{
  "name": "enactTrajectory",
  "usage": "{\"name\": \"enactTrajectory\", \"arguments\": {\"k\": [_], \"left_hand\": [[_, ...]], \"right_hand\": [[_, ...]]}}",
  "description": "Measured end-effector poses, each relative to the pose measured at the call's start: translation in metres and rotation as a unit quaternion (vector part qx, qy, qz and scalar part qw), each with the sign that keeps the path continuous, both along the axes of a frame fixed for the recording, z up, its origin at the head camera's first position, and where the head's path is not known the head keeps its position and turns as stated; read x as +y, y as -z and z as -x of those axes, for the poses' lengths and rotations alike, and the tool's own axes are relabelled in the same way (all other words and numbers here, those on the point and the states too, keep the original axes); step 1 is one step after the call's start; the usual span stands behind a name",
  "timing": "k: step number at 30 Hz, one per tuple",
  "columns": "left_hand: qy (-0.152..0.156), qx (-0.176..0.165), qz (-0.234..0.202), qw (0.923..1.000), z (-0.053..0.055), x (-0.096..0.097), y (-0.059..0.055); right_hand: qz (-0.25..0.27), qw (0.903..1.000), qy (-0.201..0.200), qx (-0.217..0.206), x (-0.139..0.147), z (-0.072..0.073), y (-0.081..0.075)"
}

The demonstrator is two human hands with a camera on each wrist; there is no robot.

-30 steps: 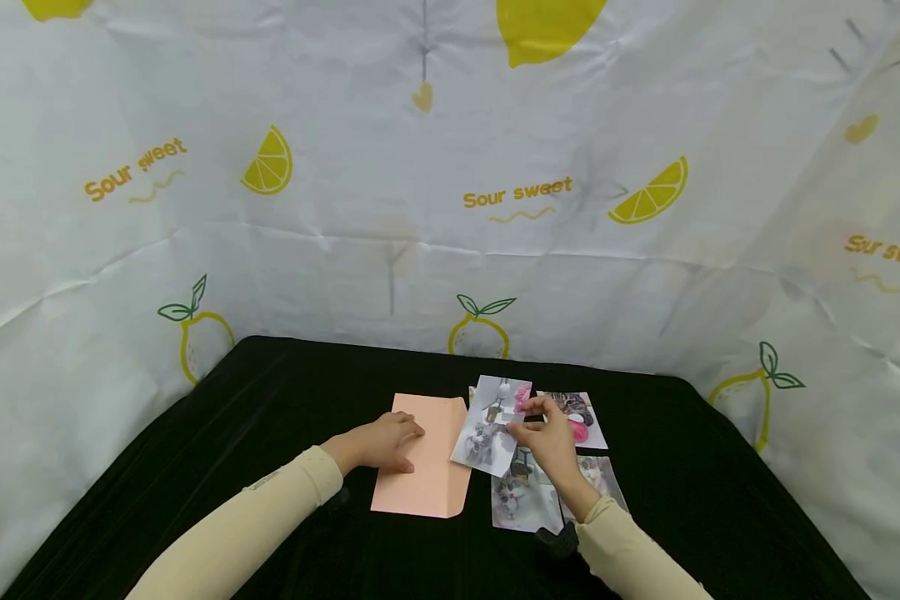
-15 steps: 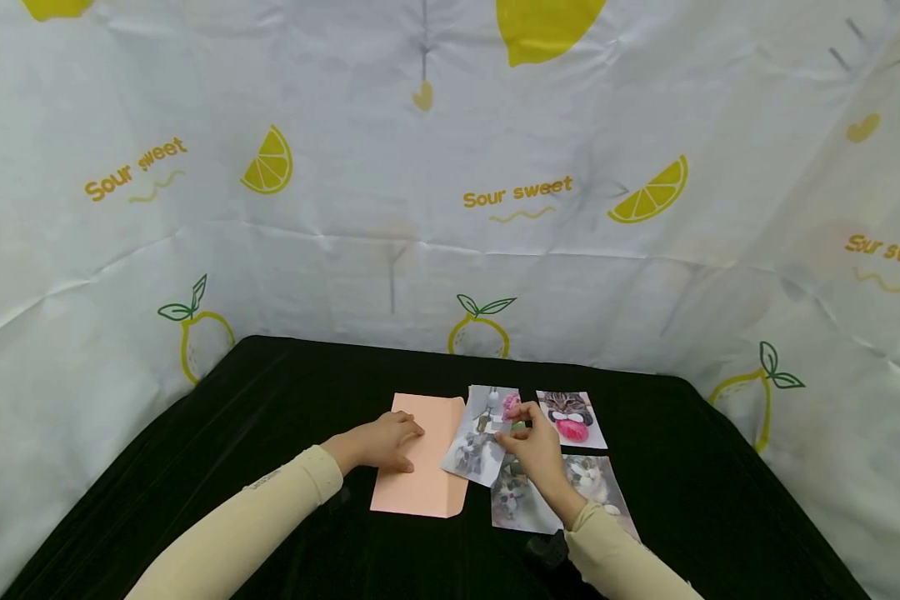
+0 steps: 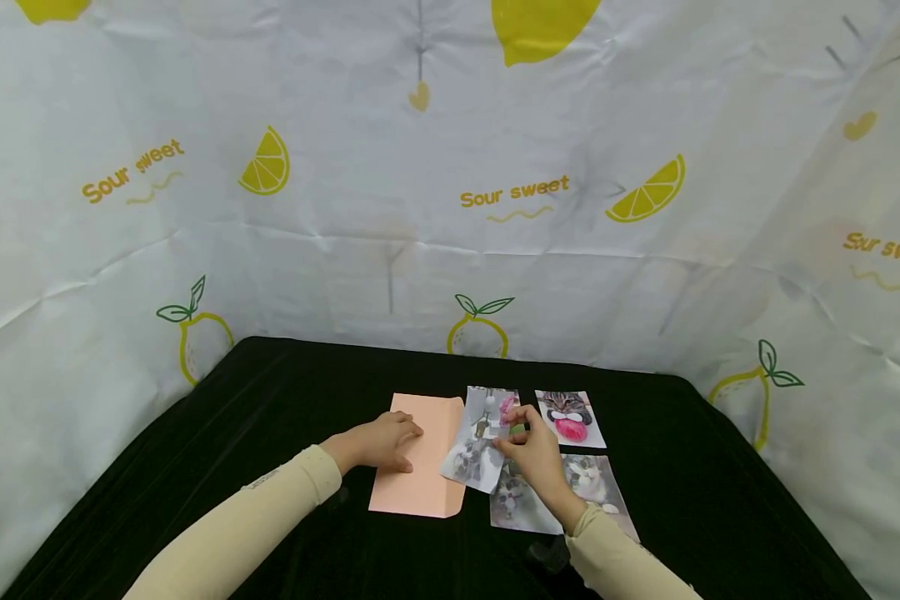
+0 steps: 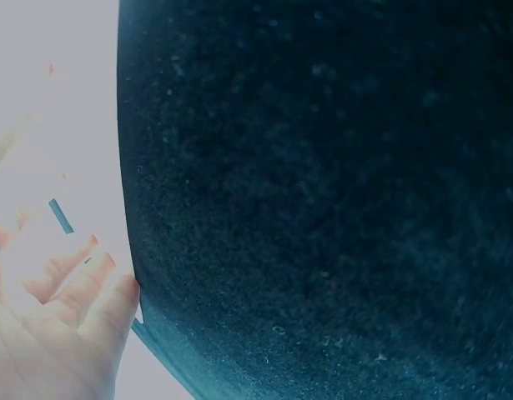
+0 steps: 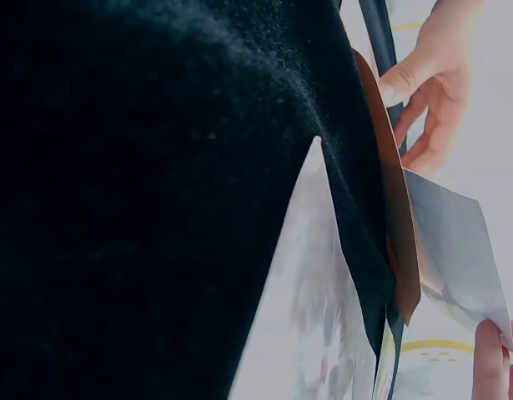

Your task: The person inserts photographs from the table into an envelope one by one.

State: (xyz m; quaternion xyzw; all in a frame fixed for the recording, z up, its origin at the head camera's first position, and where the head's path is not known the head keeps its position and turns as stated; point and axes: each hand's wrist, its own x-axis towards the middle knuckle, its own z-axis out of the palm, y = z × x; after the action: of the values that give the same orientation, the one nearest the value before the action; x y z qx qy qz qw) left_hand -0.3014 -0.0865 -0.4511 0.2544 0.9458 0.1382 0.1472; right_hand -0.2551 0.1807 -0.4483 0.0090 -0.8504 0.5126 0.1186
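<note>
Pinching a photo (image 3: 477, 442) in the right hand (image 3: 534, 450); resting the left hand (image 3: 379, 442) (loosely spread) on a peach envelope (image 3: 431, 458).

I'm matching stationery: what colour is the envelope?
The envelope is peach-pink, best seen in the head view.

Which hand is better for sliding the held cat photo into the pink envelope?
Probably the right hand: its fingers pinch the cat photo, one corner overlapping the pink envelope in the head view. The left hand rests on the envelope.
</note>
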Motion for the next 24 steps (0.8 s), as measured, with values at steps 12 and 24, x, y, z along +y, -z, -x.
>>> {"name": "enactTrajectory", "arguments": {"k": [12,24], "left_hand": [[0.001,-0.004,-0.001,1.0000,0.0014,0.0000,0.0001],[0.001,-0.004,0.002,1.0000,0.0044,-0.0003,0.0034]], "right_hand": [[-0.017,0.9997,-0.018,-0.001,-0.0038,-0.0054,0.0024],[0.018,0.9978,-0.032,-0.055,-0.0079,-0.0060,0.0066]]}}
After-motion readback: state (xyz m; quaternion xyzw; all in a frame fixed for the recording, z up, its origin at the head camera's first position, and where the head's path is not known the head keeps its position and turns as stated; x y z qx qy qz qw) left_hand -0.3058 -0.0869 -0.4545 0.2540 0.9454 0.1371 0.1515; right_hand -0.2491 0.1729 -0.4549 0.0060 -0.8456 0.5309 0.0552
